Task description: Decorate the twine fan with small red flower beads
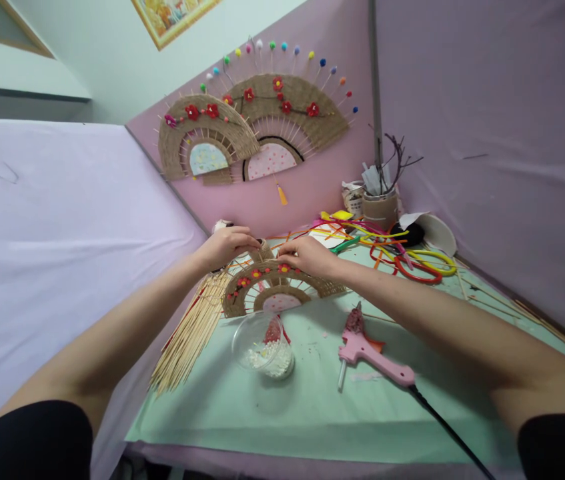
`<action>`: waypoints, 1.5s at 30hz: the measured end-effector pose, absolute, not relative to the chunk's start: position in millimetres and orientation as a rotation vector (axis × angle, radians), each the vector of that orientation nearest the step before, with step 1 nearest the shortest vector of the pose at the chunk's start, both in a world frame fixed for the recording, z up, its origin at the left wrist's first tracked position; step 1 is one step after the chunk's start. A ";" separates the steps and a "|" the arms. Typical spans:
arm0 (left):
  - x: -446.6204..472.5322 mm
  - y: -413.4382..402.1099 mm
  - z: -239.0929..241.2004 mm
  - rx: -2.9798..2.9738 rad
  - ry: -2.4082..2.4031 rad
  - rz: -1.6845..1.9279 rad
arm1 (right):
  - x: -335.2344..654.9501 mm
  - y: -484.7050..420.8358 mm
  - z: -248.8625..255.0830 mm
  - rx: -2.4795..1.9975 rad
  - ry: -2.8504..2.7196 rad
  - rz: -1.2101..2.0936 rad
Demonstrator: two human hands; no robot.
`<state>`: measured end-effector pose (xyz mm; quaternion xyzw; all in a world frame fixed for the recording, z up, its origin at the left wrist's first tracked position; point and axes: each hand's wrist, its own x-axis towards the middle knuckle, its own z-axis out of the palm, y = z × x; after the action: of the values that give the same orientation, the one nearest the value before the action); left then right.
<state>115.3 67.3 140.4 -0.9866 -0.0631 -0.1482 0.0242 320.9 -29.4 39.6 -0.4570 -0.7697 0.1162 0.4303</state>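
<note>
A small woven twine fan [322, 285] with red flowers and a pink dotted half-round centre stands on the table, tilted back. At its upper edge, my left hand [229, 247] has thumb and fingers pinched together beside a roll of twine [263, 251]. My right hand [308, 257] is closed in a pinch over the fan's top edge, to the right of that roll. Whatever sits between the fingertips of either hand is too small to make out. In front of the fan is a clear plastic cup [262, 343] with small white pieces in it.
A pink glue gun [375, 359] with a black cord lies at right. Thin sticks [189, 333] are bundled at left. Coloured pipe cleaners [419, 267], green scissors [346, 245] and a pot of twigs [380, 207] stand farther back. Two larger fans [307, 123] hang behind.
</note>
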 end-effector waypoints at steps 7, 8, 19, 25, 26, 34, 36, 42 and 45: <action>114.4 68.9 140.4 -2.997 -0.056 -0.452 | 319.8 -28.5 40.5 -1.147 -1.914 0.301; 114.3 69.1 140.5 -2.973 -0.023 -0.447 | 320.2 -28.6 40.6 -1.146 -1.915 0.305; 114.9 69.1 141.8 -2.829 0.115 -0.422 | 320.6 -27.3 38.2 -1.143 -1.921 0.307; 115.3 68.8 141.5 -2.854 0.102 -0.406 | 320.4 -26.0 37.7 -1.150 -1.919 0.304; 115.3 69.0 141.4 -2.855 0.102 -0.408 | 320.4 -26.0 37.7 -1.148 -1.918 0.303; 116.1 66.7 143.2 -2.828 0.089 -0.373 | 320.1 -27.2 40.0 -1.143 -1.918 0.317; 116.1 66.3 143.2 -2.826 0.087 -0.367 | 319.9 -27.4 40.7 -1.142 -1.920 0.318; 116.0 68.1 141.6 -2.822 0.073 -0.359 | 319.8 -26.8 40.3 -1.152 -1.923 0.307; 116.5 68.5 141.9 -2.817 0.076 -0.340 | 320.2 -26.5 39.6 -1.153 -1.923 0.294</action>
<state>116.5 68.5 141.9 -0.9810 0.0266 -0.1185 0.1511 320.2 -26.5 39.6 -0.4611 -0.7695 0.1176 0.4260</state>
